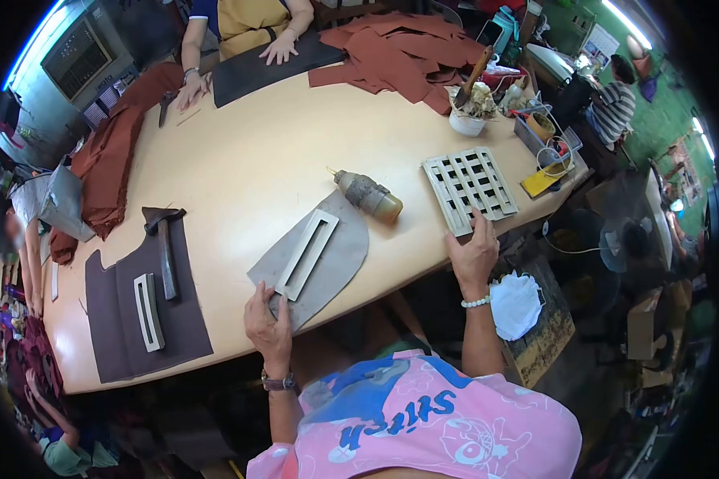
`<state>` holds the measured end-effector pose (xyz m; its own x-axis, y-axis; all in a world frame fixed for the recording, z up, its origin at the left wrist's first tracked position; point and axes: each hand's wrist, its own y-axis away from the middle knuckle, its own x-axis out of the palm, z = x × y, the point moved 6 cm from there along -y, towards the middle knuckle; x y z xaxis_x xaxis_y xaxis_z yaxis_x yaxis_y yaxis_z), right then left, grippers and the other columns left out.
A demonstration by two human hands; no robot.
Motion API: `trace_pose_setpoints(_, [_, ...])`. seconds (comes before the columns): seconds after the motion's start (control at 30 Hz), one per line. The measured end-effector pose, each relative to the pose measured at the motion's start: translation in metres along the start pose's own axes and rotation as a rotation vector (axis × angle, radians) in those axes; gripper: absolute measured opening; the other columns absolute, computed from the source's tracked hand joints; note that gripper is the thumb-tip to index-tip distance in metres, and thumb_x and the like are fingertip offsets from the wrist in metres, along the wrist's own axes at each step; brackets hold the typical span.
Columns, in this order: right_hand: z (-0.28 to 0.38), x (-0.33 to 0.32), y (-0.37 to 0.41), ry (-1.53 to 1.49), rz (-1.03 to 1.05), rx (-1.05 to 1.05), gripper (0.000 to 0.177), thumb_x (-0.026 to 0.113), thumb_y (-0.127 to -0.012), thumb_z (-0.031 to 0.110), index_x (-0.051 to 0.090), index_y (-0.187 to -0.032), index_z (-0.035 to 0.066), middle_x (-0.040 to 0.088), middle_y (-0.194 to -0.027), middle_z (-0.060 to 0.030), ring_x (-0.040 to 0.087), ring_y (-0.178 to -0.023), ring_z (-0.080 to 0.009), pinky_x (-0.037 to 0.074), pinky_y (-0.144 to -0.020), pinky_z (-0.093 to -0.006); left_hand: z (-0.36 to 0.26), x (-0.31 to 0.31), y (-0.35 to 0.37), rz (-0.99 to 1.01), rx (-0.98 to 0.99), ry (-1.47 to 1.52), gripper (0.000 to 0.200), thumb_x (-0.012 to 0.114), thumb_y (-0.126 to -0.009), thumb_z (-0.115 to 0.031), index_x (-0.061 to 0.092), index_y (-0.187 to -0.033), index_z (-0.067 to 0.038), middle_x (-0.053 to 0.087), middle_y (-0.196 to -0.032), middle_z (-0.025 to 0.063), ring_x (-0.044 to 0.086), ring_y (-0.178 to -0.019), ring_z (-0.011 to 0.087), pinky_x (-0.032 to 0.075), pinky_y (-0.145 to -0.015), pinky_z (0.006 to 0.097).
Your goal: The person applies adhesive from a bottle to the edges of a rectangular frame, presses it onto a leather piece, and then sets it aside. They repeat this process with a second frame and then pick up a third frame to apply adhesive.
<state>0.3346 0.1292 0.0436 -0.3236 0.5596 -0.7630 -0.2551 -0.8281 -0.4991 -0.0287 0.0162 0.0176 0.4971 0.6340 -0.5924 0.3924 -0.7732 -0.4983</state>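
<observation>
At the near edge of the table (pixel 240 160), head view: left hand (pixel 268 321) lies spread and unclenched on the grey leather piece (pixel 339 259), fingertips at the near end of the pale rectangular frame (pixel 307 254) resting on it. Right hand (pixel 473 254) touches the near corner of the lattice grid (pixel 470 188); cannot tell if it grasps. A glue-crusted bottle (pixel 367 195) lies between the two. The pink shirt (pixel 423 427) reads "Stitch".

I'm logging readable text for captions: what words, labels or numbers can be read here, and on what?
"Stitch": blue letters, upside down in the view, on the pink shirt.
White sheet on the far wall: too small to read.
Bottle on the table: no legible label.
</observation>
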Motion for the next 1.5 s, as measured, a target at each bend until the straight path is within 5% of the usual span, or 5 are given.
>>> trace_pose_setpoints(0.73, [-0.004, -0.005, 0.001, 0.014, -0.058, -0.02, 0.068, 0.079, -0.065, 0.028, 0.051, -0.122, 0.006, 0.057, -0.11, -0.0122, 0.054, -0.103, -0.0308, 0.043, -0.084, -0.043, -0.002, 0.0, 0.001, -0.011, -0.027, 0.024, 0.045, 0.07, -0.077, -0.003, 0.057, -0.12, -0.001, 0.067, -0.095, 0.0119, 0.06, -0.092, 0.0273, 0.047, -0.082, 0.0374])
trace_pose_setpoints(1.23, [-0.002, -0.001, -0.004, -0.023, -0.069, -0.02, 0.061, 0.076, -0.067, 0.02, 0.052, -0.121, 0.006, 0.061, -0.102, -0.0103, 0.056, -0.098, -0.0304, 0.042, -0.081, -0.0435, 0.002, 0.001, 0.002, -0.001, -0.031, 0.029, 0.047, 0.07, -0.076, -0.003, 0.056, -0.121, -0.002, 0.067, -0.096, 0.0119, 0.06, -0.093, 0.0268, 0.047, -0.083, 0.0375])
trace_pose_setpoints(1.5, [-0.007, 0.002, -0.002, -0.029, -0.081, -0.025, 0.044, 0.076, -0.066, 0.02, 0.055, -0.103, 0.008, 0.06, -0.098, -0.0076, 0.056, -0.096, -0.0289, 0.041, -0.082, -0.0435, 0.0, 0.0, 0.002, 0.0, -0.021, 0.035, 0.047, 0.07, -0.077, -0.003, 0.056, -0.121, -0.001, 0.066, -0.097, 0.0127, 0.06, -0.093, 0.0275, 0.047, -0.083, 0.0378])
